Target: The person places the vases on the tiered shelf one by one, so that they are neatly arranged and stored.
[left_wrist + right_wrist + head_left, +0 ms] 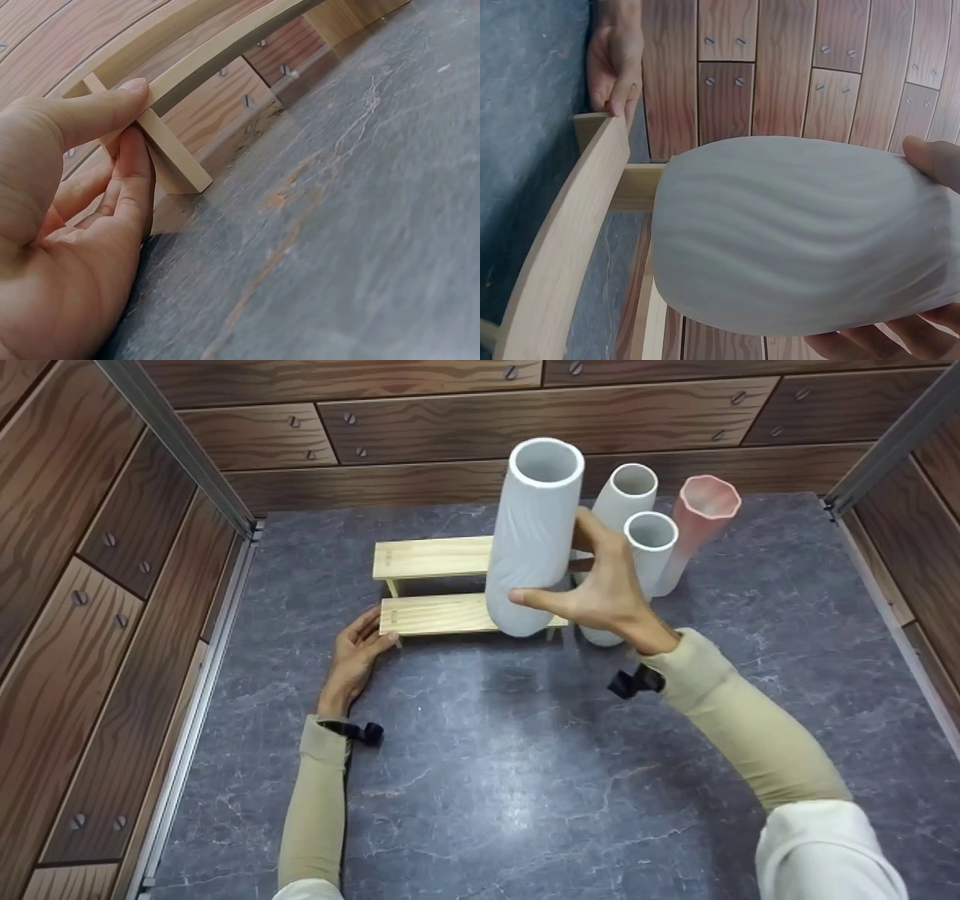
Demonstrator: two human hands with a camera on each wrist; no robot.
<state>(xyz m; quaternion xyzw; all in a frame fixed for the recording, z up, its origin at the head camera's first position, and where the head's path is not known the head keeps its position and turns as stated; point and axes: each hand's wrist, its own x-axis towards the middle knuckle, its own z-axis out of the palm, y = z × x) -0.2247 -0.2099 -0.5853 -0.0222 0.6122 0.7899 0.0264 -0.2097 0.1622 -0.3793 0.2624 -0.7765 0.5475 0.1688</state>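
My right hand grips a tall white vase with a rippled surface, thumb on the near side and fingers round the far side. The vase stands upright over the right part of a two-step wooden rack, and in the right wrist view its base is raised beside the steps. At the rack's left end my left hand pinches the front step's corner, thumb on top and fingers beneath, as the left wrist view shows by the short wooden leg.
Right of the rack stand a white vase, another white vase and a pink fluted vase. A further pale rounded base shows below my right hand. Wood-patterned walls enclose the grey marbled tabletop.
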